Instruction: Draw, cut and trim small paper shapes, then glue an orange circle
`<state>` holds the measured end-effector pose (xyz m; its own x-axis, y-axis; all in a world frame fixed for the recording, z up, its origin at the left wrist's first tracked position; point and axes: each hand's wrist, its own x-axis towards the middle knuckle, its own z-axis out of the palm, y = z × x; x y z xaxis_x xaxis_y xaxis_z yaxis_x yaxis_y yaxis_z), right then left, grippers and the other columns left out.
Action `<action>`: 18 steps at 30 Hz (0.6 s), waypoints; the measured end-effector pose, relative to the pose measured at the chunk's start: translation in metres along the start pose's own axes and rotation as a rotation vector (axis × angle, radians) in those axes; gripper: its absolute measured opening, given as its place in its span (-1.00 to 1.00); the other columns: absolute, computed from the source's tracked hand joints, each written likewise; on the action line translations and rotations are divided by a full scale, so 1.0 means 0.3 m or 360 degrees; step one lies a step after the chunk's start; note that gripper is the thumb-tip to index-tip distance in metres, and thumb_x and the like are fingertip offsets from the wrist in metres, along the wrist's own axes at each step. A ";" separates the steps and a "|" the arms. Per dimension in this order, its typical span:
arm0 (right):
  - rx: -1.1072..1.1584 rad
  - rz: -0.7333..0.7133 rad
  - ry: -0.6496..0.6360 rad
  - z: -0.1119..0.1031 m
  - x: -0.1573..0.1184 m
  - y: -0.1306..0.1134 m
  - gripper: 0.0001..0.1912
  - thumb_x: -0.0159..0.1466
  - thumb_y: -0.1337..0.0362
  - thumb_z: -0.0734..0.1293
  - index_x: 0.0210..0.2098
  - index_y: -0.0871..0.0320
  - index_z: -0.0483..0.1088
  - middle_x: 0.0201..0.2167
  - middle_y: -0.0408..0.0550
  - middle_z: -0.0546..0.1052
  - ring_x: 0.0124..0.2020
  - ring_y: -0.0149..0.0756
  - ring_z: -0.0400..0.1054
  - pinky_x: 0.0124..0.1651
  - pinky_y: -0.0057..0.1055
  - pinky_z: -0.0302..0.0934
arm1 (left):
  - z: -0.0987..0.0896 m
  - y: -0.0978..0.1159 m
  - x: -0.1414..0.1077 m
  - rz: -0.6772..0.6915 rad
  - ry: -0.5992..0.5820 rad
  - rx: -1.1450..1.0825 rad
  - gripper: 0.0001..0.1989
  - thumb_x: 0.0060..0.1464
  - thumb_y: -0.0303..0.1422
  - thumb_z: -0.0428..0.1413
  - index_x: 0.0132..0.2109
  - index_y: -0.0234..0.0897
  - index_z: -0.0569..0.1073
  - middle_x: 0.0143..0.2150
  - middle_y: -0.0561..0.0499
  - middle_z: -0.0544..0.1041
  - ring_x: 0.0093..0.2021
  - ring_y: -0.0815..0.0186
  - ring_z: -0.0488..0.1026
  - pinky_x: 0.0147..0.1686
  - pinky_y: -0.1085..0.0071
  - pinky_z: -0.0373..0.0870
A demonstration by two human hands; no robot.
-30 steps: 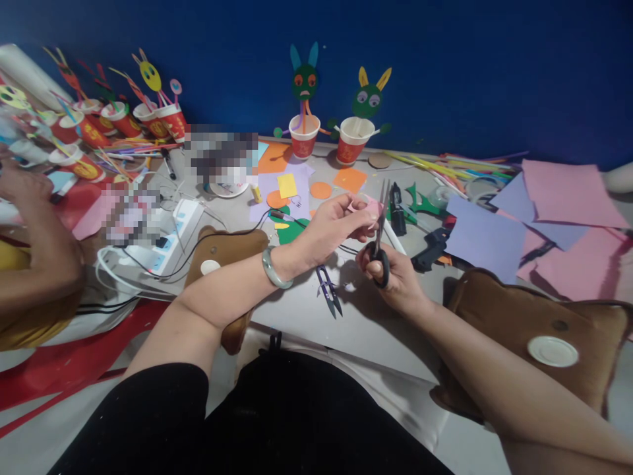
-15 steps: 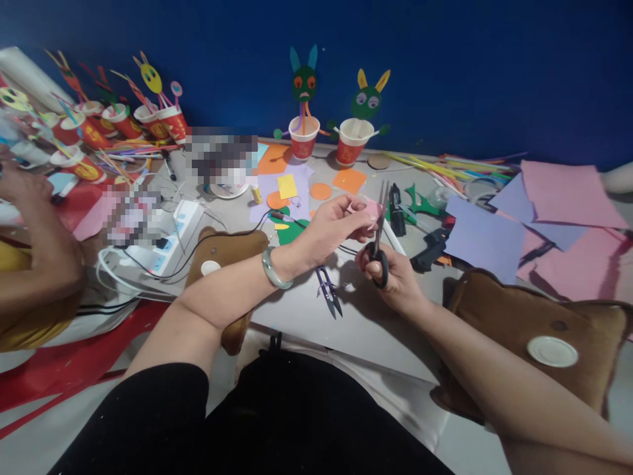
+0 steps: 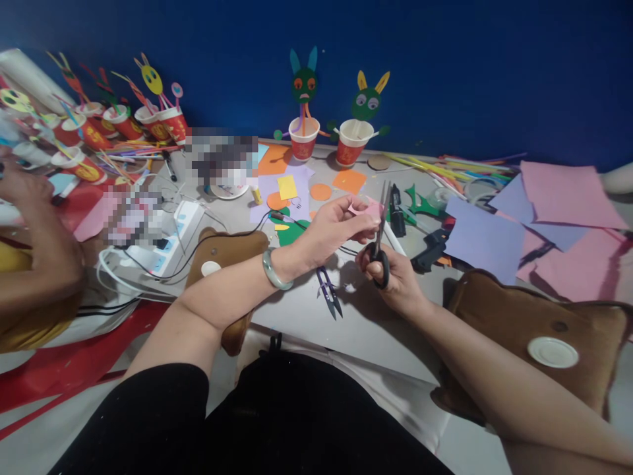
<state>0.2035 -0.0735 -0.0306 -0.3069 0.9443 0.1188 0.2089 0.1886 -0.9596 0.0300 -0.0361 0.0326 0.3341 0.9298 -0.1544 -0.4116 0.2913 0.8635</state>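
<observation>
My left hand (image 3: pixel 341 224) pinches a small piece of pink paper (image 3: pixel 372 210) above the middle of the table. My right hand (image 3: pixel 390 274) is wrapped round the black handles of a pair of scissors (image 3: pixel 380 227). The blades point up and away from me, and they meet the right edge of the pink paper. Just below my hands, purple-handled thread snips (image 3: pixel 329 293) lie on the table. Green paper (image 3: pixel 291 232) and orange paper circles (image 3: pixel 320 192) lie beyond my left wrist.
Two paper cups with green puppet heads (image 3: pixel 303 140) (image 3: pixel 352 145) stand at the back. A black glue gun (image 3: pixel 431 251) and purple paper (image 3: pixel 484 237) lie to the right. A power strip (image 3: pixel 178 237) and another person's arm (image 3: pixel 44 257) are at left. Brown cushions (image 3: pixel 514 330) flank me.
My hands stay almost in place. The pink paper has shifted slightly in my left fingers against the scissor blades. Nothing else has visibly moved.
</observation>
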 end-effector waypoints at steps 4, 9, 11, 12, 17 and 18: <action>-0.0001 0.0001 0.0008 0.001 0.001 -0.005 -0.29 0.21 -0.47 0.36 -0.50 0.07 0.29 -0.51 -0.10 0.36 -0.39 -0.23 0.24 -0.29 -0.26 0.18 | -0.007 -0.007 0.006 0.0006 -0.0023 0.0052 -0.81 0.12 -0.55 0.26 -0.31 -0.24 0.40 -0.48 0.17 0.48 -0.47 0.49 0.42 -0.33 0.49 0.42; 0.0007 0.0002 0.0004 0.002 0.001 -0.007 -0.28 0.21 -0.47 0.36 -0.50 0.08 0.29 -0.50 -0.10 0.37 -0.39 -0.25 0.24 -0.30 -0.27 0.17 | -0.005 -0.004 0.001 0.0013 -0.0017 0.0066 -0.83 0.15 -0.52 0.25 -0.31 -0.25 0.41 -0.47 0.17 0.45 -0.46 0.50 0.41 -0.34 0.50 0.42; 0.0007 -0.0004 0.0000 0.001 0.000 -0.006 -0.29 0.23 -0.46 0.36 -0.50 0.08 0.29 -0.50 -0.10 0.36 -0.40 -0.25 0.24 -0.30 -0.27 0.16 | -0.001 0.000 -0.002 0.0001 0.0008 0.0074 -0.83 0.17 -0.51 0.24 -0.32 -0.24 0.39 -0.47 0.15 0.46 -0.45 0.48 0.41 -0.31 0.48 0.44; 0.0010 -0.0009 -0.0002 0.001 0.000 -0.005 -0.29 0.23 -0.46 0.36 -0.50 0.08 0.29 -0.50 -0.11 0.36 -0.41 -0.26 0.23 -0.31 -0.27 0.16 | 0.001 0.001 -0.004 -0.0011 0.0025 0.0080 -0.81 0.19 -0.50 0.23 -0.33 -0.23 0.38 -0.47 0.14 0.46 -0.45 0.47 0.41 -0.31 0.47 0.44; 0.0035 -0.0015 0.0010 0.001 -0.002 -0.001 -0.32 0.24 -0.42 0.38 -0.50 0.07 0.29 -0.51 -0.11 0.35 -0.40 -0.25 0.23 -0.29 -0.26 0.15 | 0.005 0.004 -0.009 0.0015 0.0037 0.0114 -0.78 0.23 -0.48 0.23 -0.35 -0.22 0.37 -0.48 0.14 0.46 -0.45 0.46 0.40 -0.32 0.46 0.42; 0.0033 -0.0015 0.0007 0.001 -0.002 0.000 -0.33 0.24 -0.42 0.38 -0.49 0.07 0.29 -0.51 -0.11 0.35 -0.40 -0.25 0.23 -0.29 -0.26 0.15 | 0.005 0.004 -0.009 0.0017 0.0037 0.0123 -0.78 0.24 -0.48 0.22 -0.35 -0.22 0.37 -0.48 0.14 0.46 -0.45 0.46 0.40 -0.32 0.46 0.42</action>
<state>0.2035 -0.0742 -0.0307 -0.3048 0.9437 0.1287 0.1866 0.1917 -0.9635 0.0299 -0.0388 0.0349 0.3099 0.9380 -0.1551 -0.3479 0.2637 0.8997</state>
